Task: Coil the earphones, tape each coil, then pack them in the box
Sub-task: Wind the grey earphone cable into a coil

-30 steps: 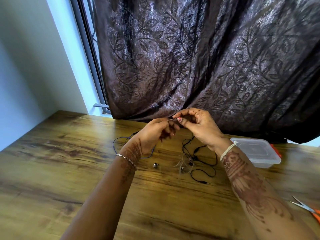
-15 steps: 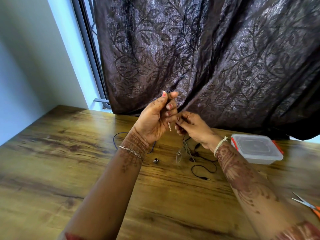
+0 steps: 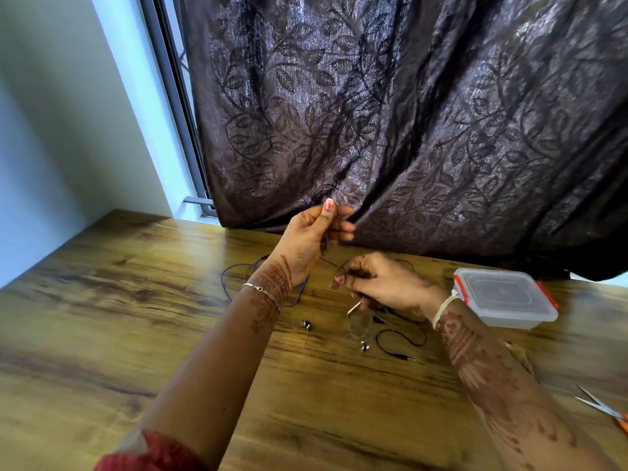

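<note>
Two hands pinch one thin earphone cable (image 3: 328, 261) — left hand (image 3: 311, 237) raised, right hand (image 3: 377, 283) lower, each grip closed.

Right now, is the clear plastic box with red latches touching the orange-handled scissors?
Apart. The head view shows the clear plastic box far from the orange-handled scissors, with bare wooden table between them.

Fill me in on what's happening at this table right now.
A person is working a thin earphone wire between both hands above the wooden table. The left hand is raised, pinching the wire; the right hand holds it lower, a metal plug poking out below. A blue cable and a black cable lie loose. The clear plastic box with red clips is shut; orange-handled scissors sit at the right.
</note>
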